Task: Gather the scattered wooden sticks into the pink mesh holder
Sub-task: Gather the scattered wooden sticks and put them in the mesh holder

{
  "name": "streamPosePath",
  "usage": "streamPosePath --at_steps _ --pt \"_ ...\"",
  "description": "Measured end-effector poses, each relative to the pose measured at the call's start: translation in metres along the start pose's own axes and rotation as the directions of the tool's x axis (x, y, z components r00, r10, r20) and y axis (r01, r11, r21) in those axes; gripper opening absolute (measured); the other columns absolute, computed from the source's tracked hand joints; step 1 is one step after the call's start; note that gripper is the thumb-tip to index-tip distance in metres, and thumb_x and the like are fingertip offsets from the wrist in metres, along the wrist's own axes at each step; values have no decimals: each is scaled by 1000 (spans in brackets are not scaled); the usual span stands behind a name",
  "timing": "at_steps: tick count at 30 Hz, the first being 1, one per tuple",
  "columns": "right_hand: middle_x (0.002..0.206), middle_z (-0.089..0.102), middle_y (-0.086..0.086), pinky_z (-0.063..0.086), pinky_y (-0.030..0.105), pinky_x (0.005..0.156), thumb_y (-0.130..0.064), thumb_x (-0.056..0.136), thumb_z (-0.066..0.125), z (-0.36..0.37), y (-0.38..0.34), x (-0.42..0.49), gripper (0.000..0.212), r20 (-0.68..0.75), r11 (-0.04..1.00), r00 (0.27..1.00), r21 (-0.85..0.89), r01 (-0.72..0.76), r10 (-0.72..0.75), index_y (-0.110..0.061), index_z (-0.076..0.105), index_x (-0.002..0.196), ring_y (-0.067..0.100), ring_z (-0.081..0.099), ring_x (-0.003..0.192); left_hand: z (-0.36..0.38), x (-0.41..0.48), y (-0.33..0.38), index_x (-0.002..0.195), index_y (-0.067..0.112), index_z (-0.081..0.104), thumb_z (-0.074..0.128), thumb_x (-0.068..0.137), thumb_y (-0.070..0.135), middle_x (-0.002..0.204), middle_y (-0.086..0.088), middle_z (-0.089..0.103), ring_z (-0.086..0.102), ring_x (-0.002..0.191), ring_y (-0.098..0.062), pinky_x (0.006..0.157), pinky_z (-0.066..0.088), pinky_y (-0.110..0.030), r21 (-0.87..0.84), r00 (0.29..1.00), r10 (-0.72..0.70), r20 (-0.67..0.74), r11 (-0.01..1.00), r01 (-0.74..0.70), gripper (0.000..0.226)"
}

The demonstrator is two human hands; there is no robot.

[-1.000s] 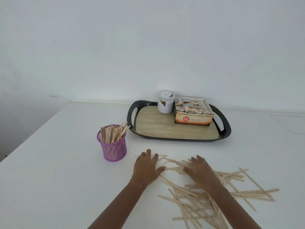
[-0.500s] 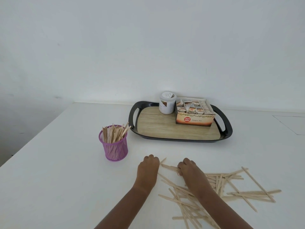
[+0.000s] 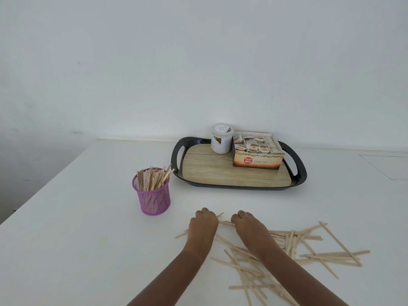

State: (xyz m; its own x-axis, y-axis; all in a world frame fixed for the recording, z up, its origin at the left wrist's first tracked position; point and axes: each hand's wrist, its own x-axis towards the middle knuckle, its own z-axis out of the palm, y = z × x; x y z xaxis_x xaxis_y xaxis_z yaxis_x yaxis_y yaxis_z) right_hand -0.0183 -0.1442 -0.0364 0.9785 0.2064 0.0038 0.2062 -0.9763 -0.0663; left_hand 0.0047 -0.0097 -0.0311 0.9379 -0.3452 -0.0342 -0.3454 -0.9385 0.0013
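Nearest to us, many thin, flat, pale wooden sticks (image 3: 331, 254) lie scattered and crossed over each other on the white counter (image 3: 88, 217). Most of them are on the right side, and some run out of the lower edge of the view. Our two bare forearms come up from below, and the right one lies over this heap.

A little farther, our left hand (image 3: 204, 225) and our right hand (image 3: 248, 225) rest on the counter close beside each other at the far left end of the heap. The fingers (image 3: 205, 212) of the left hand are curled down and closed around a few of the wooden sticks, whose ends come out on both sides of the hand. The fingers (image 3: 239, 214) of the right hand are curled in the same way over the wooden sticks under them. We cannot see the fingertips of either hand.

To the left and beyond the hands stands the pink round mesh holder (image 3: 153, 200), upright, apart from both hands. A bunch of the same sticks (image 3: 152, 177) stands in it, leaning a little to the right.

Behind the holder and to the right lies a black oval tray (image 3: 298, 173) with two handles and a wood-pattern floor. At its back stand a white round jar (image 3: 220, 141) with a lid and, touching it or just beside it, an open cardboard box (image 3: 257, 161) marked "Ginger Tea", filled with small sachets. Behind everything is a plain white wall (image 3: 198, 62).
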Motion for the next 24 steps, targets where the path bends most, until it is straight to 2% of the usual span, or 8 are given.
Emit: streamPosePath --at_steps 5,9,12,14,18,19,21,24 --pt "116 51 4 42 21 87 5 90 38 2 4 -1 37 -66 996 998 82 30 -25 -14 49 120 16 50 104 -3 0 -13 112 3 52 45 88 -11 119 -15 52 54 108 -25 88 48 -32 -119 1000 -4 -26 993 1 29" --pt "103 58 7 36 14 71 -11 95 42 -23 1 1 23 -235 953 972 295 65 7 -9 59 111 14 53 83 -8 1 -28 107 4 55 40 95 2 111 -11 55 56 98 -21 82 46 -26 -321 991 -72 -111 947 33 19" --pt "92 63 12 36 11 64 -7 90 52 -48 -4 5 18 -333 869 940 485 104 74 -2 64 102 13 51 74 -22 1 -36 99 0 60 43 95 7 94 -13 60 56 81 -21 75 47 -31 -530 968 -159 -192 847 34 19" --pt "87 65 11 40 11 64 -4 86 57 -59 -8 8 15 -375 777 912 620 113 167 -1 66 98 18 56 75 -32 -1 -39 97 -1 62 49 93 6 89 -15 65 61 80 -25 75 50 -35 -644 950 -198 -242 765 -5 16" --pt "81 65 -4 44 3 63 -5 85 58 -71 -14 22 15 -318 528 890 843 107 328 -8 67 97 5 60 74 -48 -6 -46 99 0 62 53 90 4 86 -11 69 65 79 -21 74 53 -31 -830 932 -248 -263 551 -88 13" --pt "79 65 -5 46 7 68 -5 86 58 -73 -16 25 15 -298 454 888 883 117 350 -11 67 94 8 60 74 -52 -6 -49 100 0 62 53 90 4 84 -8 68 64 77 -17 71 52 -24 -854 928 -260 -268 510 -104 14" --pt "78 65 -1 49 26 78 -3 86 57 -77 -21 31 18 -268 321 884 936 144 383 -17 66 87 16 59 77 -59 -5 -56 102 1 60 52 91 4 80 -2 66 61 72 -7 67 49 -10 -889 914 -290 -285 437 -138 15" --pt "77 64 1 49 33 80 -1 87 55 -84 -31 37 17 -243 173 878 967 186 413 -12 67 89 18 58 77 -75 -5 -70 100 0 59 48 91 -2 73 2 64 61 71 -6 71 50 -17 -935 884 -348 -312 279 -220 15"
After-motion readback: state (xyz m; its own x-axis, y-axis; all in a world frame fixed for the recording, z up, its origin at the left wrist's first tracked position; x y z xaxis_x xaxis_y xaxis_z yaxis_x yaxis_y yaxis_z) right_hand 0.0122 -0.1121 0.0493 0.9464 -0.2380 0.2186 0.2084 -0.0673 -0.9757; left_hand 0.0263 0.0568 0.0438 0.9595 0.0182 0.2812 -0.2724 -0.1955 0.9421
